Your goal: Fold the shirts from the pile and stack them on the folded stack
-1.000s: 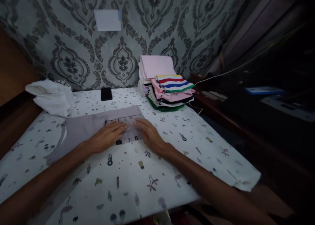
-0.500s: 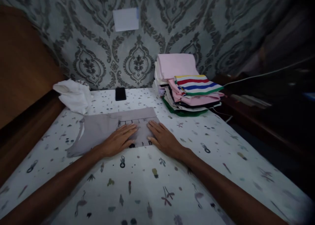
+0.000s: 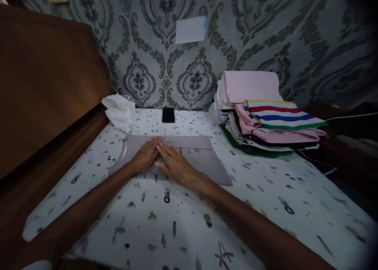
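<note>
A grey garment with dark print lies flat on the bed-like surface in front of me, a crease line running across its right part. My left hand rests palm down on its left-middle area, fingers stretched out. My right hand lies flat beside it, fingers extended and pointing up-left. The fingertips of both hands meet near the garment's middle, and the right ones seem to overlap the left slightly. Neither hand grips anything. Part of the cloth and its print is hidden under the hands.
A white patterned sheet covers the surface. At the back are a crumpled white cloth and a black phone. A stack of folded clothes with a striped piece stands back right. A brown wooden panel borders the left.
My view has turned left. My hands, formerly apart on the garment's right part, have come together over its middle. The garment's lower right corner now spreads farther right.
</note>
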A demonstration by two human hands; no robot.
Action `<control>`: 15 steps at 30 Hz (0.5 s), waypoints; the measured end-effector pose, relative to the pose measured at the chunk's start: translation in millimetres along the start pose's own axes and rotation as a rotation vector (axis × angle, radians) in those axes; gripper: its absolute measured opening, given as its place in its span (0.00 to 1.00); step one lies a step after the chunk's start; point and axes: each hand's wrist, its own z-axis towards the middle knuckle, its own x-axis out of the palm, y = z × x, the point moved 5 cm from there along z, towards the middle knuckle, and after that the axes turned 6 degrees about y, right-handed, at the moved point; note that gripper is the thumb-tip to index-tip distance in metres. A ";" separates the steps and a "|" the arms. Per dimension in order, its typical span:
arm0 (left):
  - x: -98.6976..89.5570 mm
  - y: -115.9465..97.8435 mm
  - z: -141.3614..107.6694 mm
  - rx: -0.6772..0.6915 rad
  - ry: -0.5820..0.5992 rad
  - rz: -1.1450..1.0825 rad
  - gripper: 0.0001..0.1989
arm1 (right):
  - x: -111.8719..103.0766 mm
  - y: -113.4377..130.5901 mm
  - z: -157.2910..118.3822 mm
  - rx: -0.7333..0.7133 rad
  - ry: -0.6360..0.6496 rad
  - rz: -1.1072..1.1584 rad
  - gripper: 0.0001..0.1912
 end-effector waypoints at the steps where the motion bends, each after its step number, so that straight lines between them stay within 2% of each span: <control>1: -2.6 5.0 -1.4 0.011 -0.048 -0.027 0.30 | 3.3 4.8 12.8 0.001 -0.006 0.022 0.42; 3: -7.2 17.4 -4.2 0.008 -0.140 -0.042 0.28 | 11.3 8.2 33.1 0.025 -0.011 0.032 0.43; 5: -8.9 29.1 -5.6 -0.031 -0.183 -0.005 0.27 | 19.6 5.9 44.5 0.060 0.003 -0.007 0.42; 9: -7.9 39.6 -7.1 -0.105 -0.111 0.130 0.28 | 28.4 -3.3 46.2 0.136 0.039 -0.098 0.41; 15: -16.3 55.0 -24.0 -0.207 -0.001 0.262 0.32 | 27.4 -13.5 36.0 0.174 0.067 -0.115 0.42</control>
